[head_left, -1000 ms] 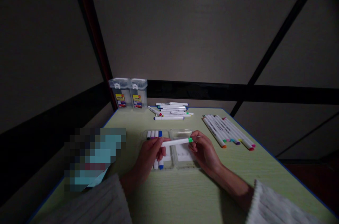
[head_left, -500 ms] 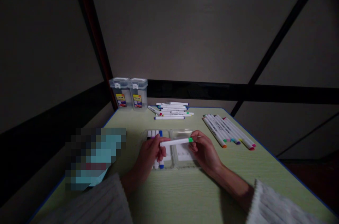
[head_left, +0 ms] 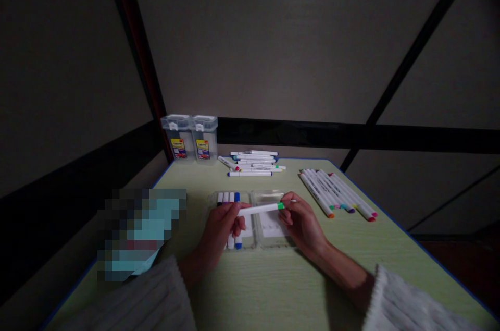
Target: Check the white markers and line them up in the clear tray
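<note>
1. So, the white marker (head_left: pixel 261 209) with a green band is up between the hands, roughly level, above the open case; one end in each.
2. Left hand (head_left: pixel 222 229): thumb and fingers pinching the plain white end. Right hand (head_left: pixel 305 224): fingers closed at the green end, exact contact partly hidden. Two-ended hold probably keeps the barrel steady and crosswise.
3. Directly below the hands: clear case (head_left: pixel 269 194), lying open and flat on the table (head_left: pixel 265 289), likely so both halves are within reach. White paper or insert (head_left: pixel 272 224) shows in the half nearer the right hand.
4. Markers in the case (head_left: pixel 238 243), side by side, partly behind the left hand; the case half presumably keeps them lined up.
5. Beyond the hands: loose marker pile (head_left: pixel 250 174), mostly crosswise, one askew.
6. Right of the right hand: marker row (head_left: pixel 318 194), slanted, coloured ends mostly toward the person; perhaps laid so colours read easily.
7. Far left, past the left hand: two lidded clear boxes (head_left: pixel 205 135), upright, touching or nearly. Nearer: pixelated teal item (head_left: pixel 156 219), unidentifiable.
</note>
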The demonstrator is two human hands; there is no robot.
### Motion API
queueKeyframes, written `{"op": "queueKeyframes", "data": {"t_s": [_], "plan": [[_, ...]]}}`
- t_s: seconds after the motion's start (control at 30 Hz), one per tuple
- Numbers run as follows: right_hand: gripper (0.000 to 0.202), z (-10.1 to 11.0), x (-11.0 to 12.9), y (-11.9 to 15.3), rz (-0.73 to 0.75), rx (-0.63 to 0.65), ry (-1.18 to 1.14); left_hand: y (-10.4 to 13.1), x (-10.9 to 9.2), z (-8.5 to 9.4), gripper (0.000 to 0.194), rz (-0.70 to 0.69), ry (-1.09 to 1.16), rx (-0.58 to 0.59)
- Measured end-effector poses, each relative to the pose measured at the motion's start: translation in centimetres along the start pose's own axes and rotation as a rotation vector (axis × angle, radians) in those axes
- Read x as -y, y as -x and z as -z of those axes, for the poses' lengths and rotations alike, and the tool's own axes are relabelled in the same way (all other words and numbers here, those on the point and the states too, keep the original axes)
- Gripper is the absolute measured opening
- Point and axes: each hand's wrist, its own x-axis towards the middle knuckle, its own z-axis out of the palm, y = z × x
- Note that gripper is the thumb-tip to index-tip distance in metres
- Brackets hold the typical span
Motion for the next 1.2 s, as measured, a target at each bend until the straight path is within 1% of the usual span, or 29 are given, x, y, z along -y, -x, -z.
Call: {"op": "queueKeyframes", "data": {"t_s": [0.33, 0.47, 0.6, 0.87, 1.07, 1.2], "plan": [[0.012, 0.06, -0.02, -0.02, -0.007, 0.005, -0.007, -0.05, 0.0, 0.08, 0.034, -0.04, -0.026, 0.007], [0.014, 0.06, -0.08, -0.06, 0.003, 0.008, 0.0, -0.12, 0.11, 0.14, 0.027, -0.065, -0.085, -0.021], [0.017, 0.01, -0.05, -0.02, 0.0, 0.012, 0.008, 0.03, -0.02, 0.08, 0.026, -0.061, -0.121, -0.053], [0.018, 0.17, -0.15, -0.1, -0.005, 0.012, -0.014, -0.13, 0.08, 0.05, 0.023, -0.082, -0.115, -0.026], [0.022, 0.18, -0.22, -0.12, -0.008, 0.017, -0.028, -0.05, 0.12, 0.22, 0.022, -0.098, -0.13, 0.001], [0.023, 0.27, -0.37, -0.13, -0.018, 0.018, -0.046, 0.16, -0.08, 0.14, 0.023, -0.086, -0.145, -0.004]]}}
